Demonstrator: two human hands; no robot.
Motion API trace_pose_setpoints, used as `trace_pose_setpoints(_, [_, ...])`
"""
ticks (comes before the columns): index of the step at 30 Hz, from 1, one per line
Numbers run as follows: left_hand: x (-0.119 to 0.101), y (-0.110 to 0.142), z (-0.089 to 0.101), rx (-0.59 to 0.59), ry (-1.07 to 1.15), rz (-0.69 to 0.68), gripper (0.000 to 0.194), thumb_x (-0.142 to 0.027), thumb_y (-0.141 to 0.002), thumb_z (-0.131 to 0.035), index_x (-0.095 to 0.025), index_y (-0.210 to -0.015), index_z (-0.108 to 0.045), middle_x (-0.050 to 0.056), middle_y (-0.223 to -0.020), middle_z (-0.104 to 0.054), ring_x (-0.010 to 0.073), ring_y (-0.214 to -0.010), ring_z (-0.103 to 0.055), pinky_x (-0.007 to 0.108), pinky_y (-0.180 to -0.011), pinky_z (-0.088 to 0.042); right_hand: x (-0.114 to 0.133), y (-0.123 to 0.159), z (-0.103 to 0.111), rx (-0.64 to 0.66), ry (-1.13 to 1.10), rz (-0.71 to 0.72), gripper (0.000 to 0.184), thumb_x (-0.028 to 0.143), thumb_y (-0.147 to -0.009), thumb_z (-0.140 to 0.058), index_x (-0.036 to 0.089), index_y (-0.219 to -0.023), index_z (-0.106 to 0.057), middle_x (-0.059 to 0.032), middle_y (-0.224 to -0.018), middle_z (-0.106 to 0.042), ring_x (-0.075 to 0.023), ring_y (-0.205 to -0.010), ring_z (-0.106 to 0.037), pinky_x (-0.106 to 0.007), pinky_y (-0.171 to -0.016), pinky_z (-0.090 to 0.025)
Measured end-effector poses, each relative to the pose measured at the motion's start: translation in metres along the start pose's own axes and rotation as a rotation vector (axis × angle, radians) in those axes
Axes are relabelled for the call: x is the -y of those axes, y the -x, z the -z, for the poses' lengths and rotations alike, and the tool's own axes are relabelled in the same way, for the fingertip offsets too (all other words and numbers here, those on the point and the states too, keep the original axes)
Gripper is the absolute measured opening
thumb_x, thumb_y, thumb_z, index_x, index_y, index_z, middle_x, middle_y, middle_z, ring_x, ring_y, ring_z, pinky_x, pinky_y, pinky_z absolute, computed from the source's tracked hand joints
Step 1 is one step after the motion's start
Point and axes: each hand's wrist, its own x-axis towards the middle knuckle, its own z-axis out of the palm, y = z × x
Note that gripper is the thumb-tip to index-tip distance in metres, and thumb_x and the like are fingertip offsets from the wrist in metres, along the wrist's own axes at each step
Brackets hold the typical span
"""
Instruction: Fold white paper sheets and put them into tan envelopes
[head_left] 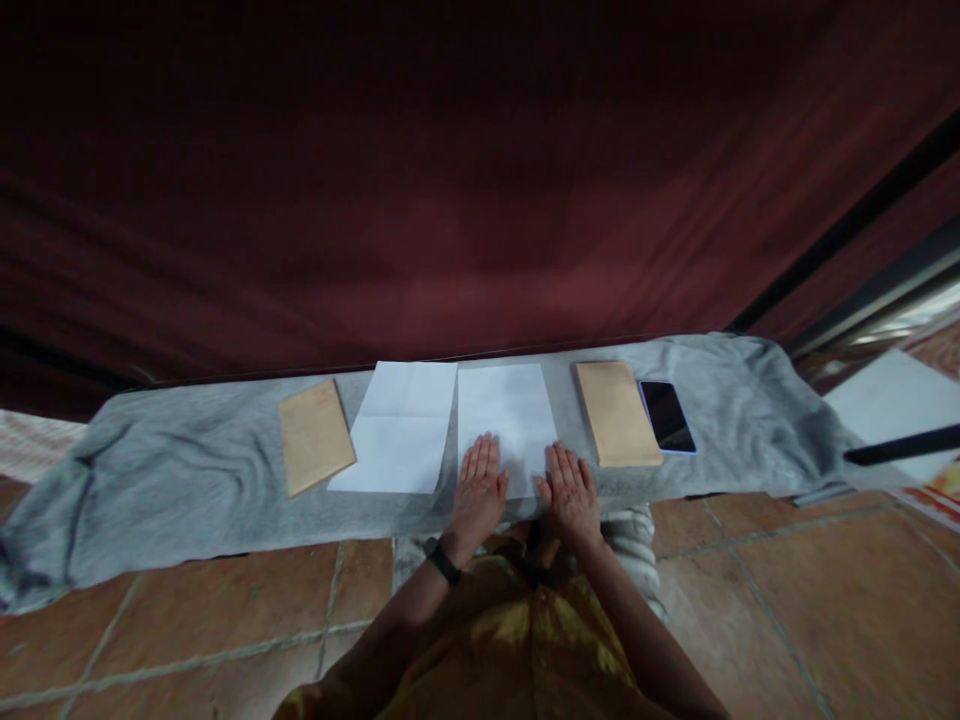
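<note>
A white sheet of paper (504, 400) lies on the grey cloth in front of me. My left hand (480, 492) rests flat on its lower left part, fingers stretched out. At the lower right edge of the same sheet lies my right hand (572, 496), palm down with its fingers extended. Left of this sheet is another white sheet with fold creases (409, 425). A brown envelope (316, 437) sits at that sheet's left edge, slightly turned. To the right of my right hand, a thicker stack of brown envelopes (619, 415) lies on the cloth.
A phone with a dark screen (669, 415) lies against the right side of the envelope stack. Grey cloth (187, 460) covers the long, narrow surface and bunches at both ends. Dark red fabric (465, 250) rises behind it. Tiled floor (825, 590) shows below.
</note>
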Motion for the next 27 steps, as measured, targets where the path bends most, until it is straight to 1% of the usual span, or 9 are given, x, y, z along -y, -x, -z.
trace_pose_setpoints(4, [-0.02, -0.025, -0.007, 0.027, 0.036, -0.116, 0.059, -0.032, -0.104, -0.03, -0.011, -0.158, -0.022, 0.014, -0.164, -0.03, 0.0238, -0.153, -0.021, 0.047, -0.124, -0.029, 0.0, 0.0, -0.001, -0.011, -0.004, 0.001, 0.059, 0.042, -0.106, -0.036, 0.013, -0.156, -0.033, -0.0158, -0.153, -0.047, -0.0301, -0.141, -0.045, -0.05, -0.119, -0.027])
trace_pose_setpoints(6, [-0.024, -0.033, -0.014, 0.038, 0.046, -0.129, 0.058, -0.033, -0.104, -0.031, -0.009, -0.157, -0.025, 0.015, -0.162, -0.032, 0.025, -0.153, -0.024, 0.048, -0.123, -0.03, -0.001, 0.001, -0.001, -0.012, -0.006, 0.005, 0.058, 0.042, -0.106, -0.036, 0.013, -0.156, -0.035, -0.0154, -0.153, -0.048, -0.0301, -0.141, -0.045, -0.049, -0.119, -0.027])
trace_pose_setpoints(8, [-0.025, -0.039, -0.021, 0.047, 0.042, -0.123, 0.059, -0.036, -0.104, -0.031, -0.008, -0.156, -0.027, 0.016, -0.161, -0.035, 0.026, -0.152, -0.027, 0.049, -0.122, -0.031, -0.001, 0.001, -0.001, -0.011, -0.01, 0.005, 0.057, 0.042, -0.106, -0.036, 0.014, -0.155, -0.036, -0.0149, -0.154, -0.047, -0.0301, -0.141, -0.044, -0.049, -0.119, -0.027])
trace_pose_setpoints(12, [-0.014, -0.043, -0.028, 0.049, -0.008, -0.095, 0.06, -0.039, -0.104, -0.031, -0.007, -0.155, -0.03, 0.017, -0.161, -0.035, 0.0253, -0.152, -0.027, 0.048, -0.123, -0.029, 0.0, 0.0, 0.001, 0.01, -0.01, -0.003, 0.057, 0.042, -0.106, -0.035, 0.014, -0.155, -0.036, -0.0146, -0.154, -0.047, -0.0301, -0.141, -0.044, -0.049, -0.119, -0.027])
trace_pose_setpoints(19, [0.016, -0.046, -0.024, 0.004, -0.051, -0.025, 0.059, -0.038, -0.105, -0.029, -0.008, -0.155, -0.03, 0.017, -0.159, -0.038, 0.025, -0.151, -0.03, 0.047, -0.122, -0.03, 0.004, -0.015, -0.002, 0.045, -0.001, -0.042, 0.053, 0.038, -0.106, -0.035, 0.011, -0.15, -0.044, -0.0167, -0.152, -0.049, -0.0307, -0.141, -0.044, -0.051, -0.118, -0.027])
trace_pose_setpoints(24, [0.037, -0.045, -0.017, 0.02, -0.058, 0.048, 0.06, -0.039, -0.105, -0.029, -0.003, -0.152, -0.036, 0.02, -0.159, -0.036, 0.028, -0.151, -0.029, 0.047, -0.122, -0.03, 0.003, -0.042, -0.005, 0.069, -0.023, -0.064, 0.054, 0.037, -0.106, -0.034, 0.009, -0.151, -0.042, -0.0164, -0.154, -0.046, -0.0309, -0.141, -0.045, -0.05, -0.119, -0.027])
trace_pose_setpoints(27, [0.038, -0.051, -0.016, 0.016, -0.049, 0.089, 0.06, -0.037, -0.104, -0.03, -0.001, -0.151, -0.037, 0.022, -0.159, -0.036, 0.0298, -0.151, -0.028, 0.049, -0.123, -0.028, 0.012, -0.065, -0.008, 0.107, -0.046, -0.044, 0.054, 0.037, -0.106, -0.033, 0.011, -0.153, -0.04, -0.0141, -0.156, -0.044, -0.029, -0.142, -0.043, -0.049, -0.12, -0.027])
